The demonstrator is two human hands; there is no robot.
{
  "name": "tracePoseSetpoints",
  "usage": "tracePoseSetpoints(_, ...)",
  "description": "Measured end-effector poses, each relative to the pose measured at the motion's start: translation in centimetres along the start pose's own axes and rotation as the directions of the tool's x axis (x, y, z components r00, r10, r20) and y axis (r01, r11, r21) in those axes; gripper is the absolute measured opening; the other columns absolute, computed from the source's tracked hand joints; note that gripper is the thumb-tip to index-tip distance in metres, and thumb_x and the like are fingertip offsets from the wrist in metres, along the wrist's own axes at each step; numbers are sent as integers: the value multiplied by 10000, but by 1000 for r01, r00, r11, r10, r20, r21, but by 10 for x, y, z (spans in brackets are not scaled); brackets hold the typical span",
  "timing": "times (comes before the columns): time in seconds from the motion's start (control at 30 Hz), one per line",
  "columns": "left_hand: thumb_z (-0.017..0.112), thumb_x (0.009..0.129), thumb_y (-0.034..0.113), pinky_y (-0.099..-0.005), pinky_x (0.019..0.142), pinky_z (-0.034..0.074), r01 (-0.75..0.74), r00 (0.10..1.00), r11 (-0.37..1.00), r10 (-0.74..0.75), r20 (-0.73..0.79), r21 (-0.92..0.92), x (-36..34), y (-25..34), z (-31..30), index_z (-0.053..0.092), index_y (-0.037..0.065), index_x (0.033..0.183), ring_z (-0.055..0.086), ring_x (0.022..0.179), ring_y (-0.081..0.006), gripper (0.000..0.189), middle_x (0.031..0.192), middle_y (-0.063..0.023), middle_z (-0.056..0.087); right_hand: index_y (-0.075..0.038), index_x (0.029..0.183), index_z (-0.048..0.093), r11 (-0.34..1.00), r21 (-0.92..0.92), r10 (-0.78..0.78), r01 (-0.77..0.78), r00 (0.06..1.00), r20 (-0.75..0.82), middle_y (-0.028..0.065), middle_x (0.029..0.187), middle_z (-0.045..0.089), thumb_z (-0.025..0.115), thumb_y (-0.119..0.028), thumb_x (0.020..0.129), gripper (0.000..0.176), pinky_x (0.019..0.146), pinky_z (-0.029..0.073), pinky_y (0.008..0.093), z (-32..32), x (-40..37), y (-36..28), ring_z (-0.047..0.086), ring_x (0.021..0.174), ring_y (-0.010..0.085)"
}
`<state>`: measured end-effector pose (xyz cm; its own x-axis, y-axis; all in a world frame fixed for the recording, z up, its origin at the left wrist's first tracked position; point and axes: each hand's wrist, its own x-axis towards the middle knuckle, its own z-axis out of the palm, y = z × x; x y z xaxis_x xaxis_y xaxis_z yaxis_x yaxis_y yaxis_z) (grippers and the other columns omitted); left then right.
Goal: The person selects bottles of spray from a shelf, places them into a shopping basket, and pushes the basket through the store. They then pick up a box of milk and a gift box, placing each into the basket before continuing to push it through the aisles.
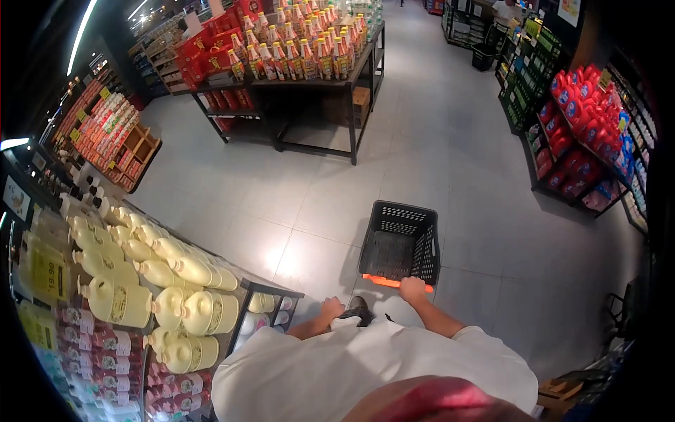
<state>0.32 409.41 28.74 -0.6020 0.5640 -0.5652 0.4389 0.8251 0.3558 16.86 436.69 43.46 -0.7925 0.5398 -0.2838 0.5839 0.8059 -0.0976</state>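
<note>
My right hand [413, 289] is closed around the orange handle [380, 280] of a black shopping basket [434, 246]. The basket has perforated plastic walls and stands in front of me, close to the floor; its dark inside faces up, and I see no goods in it. My left hand [333, 308] hangs low by my left side with its fingers curled in, and nothing shows in it. One dark shoe [360, 309] is visible between my hands.
On my left, a shelf holds pale yellow pump bottles [116, 301] and pink bottles [116, 366]. Ahead is a black-framed table [309, 84] with bottles and red boxes. Red bottles [573, 105] fill a rack on the right. A person [505, 10] is far back.
</note>
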Motion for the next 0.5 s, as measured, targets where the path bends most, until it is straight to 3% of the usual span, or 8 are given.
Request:
tracePoseSetpoints(0.1,555,762,241,-456,873,498,-85,992,995,89,92,-49,80,12,-30,659,4,952,619,975,-402,320,1002,-243,658,-96,827,732,999,35,35,-39,995,92,145,837,708,655,-285,723,229,700,549,424,-20,47,13,697,786,309)
tracePoseSetpoints(0.2,544,766,229,-455,842,512,-66,990,990,80,113,-121,102,56,-96,664,0,910,641,918,-394,295,938,-244,669,-105,841,738,993,90,59,-71,990,128,141,844,709,634,-316,743,254,723,548,420,-43,91,26,698,811,299)
tracePoseSetpoints(0.3,535,781,241,-456,828,518,41,900,996,-4,436,-76,144,95,-150,662,-18,879,644,925,-385,304,949,-246,667,-100,870,732,989,109,90,-103,989,118,138,834,705,628,-414,767,346,706,547,412,-54,143,40,691,779,301)
tracePoseSetpoints(0.4,526,785,264,-459,836,517,78,953,994,-51,298,-80,177,123,-164,664,-26,867,652,909,-368,332,947,-239,669,-98,869,734,992,116,51,-59,996,68,137,832,704,617,-451,777,383,685,544,403,-81,198,66,690,768,298)
tracePoseSetpoints(0.43,525,787,277,-457,836,519,-68,980,997,61,187,27,189,127,-159,674,-24,875,655,881,-376,347,921,-233,674,-102,858,735,992,124,32,-37,999,36,136,825,703,615,-470,775,396,678,541,406,-86,220,78,689,765,298)
tracePoseSetpoints(0.5,540,789,301,-452,837,517,-85,978,989,59,199,125,204,143,-148,679,-18,887,651,889,-384,361,905,-226,676,-106,861,730,988,150,21,-25,999,24,133,830,701,616,-496,775,415,689,535,407,-99,269,104,684,793,294)
